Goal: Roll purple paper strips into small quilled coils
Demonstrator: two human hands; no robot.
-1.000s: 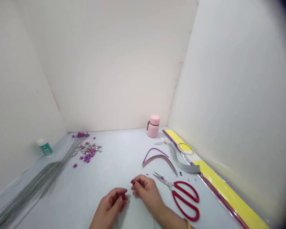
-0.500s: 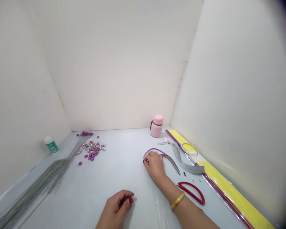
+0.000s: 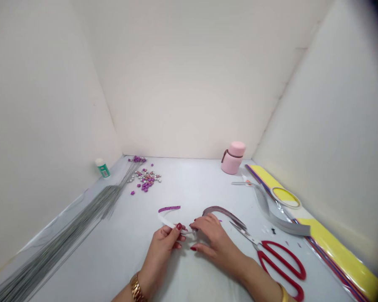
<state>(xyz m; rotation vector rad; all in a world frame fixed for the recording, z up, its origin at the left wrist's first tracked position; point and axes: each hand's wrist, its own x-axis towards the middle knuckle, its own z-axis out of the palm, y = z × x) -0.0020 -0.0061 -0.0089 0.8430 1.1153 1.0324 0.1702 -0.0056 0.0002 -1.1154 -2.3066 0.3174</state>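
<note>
A thin paper strip [image 3: 166,221], white on one side and purple on the other, curls up from my left hand [image 3: 163,247]. The thumb and fingers of that hand pinch it near its right end. My right hand [image 3: 214,240] is just beside that end, thumb and fingers apart; whether a fingertip touches the strip is hard to tell. Behind the right hand lies a curved bundle of dark purplish strips [image 3: 224,210], partly hidden by the fingers. Red-handled scissors [image 3: 258,244] rest to the right, their blades slightly apart and pointing toward the bundle.
At the left lie long grey wires [image 3: 78,230] and a pile of purple and silver beads [image 3: 147,178]. A green-and-white glue stick [image 3: 103,167] and a pink flask [image 3: 233,158] stand farther back. Along the right are grey strips [image 3: 285,225], a tape roll [image 3: 297,201] and yellow sheets [image 3: 337,247].
My left hand has taken hold of the paper strip, which has come nearer, away from the dark bundle. My right hand has drawn back beside it. The view has shifted, revealing the whole scissors.
</note>
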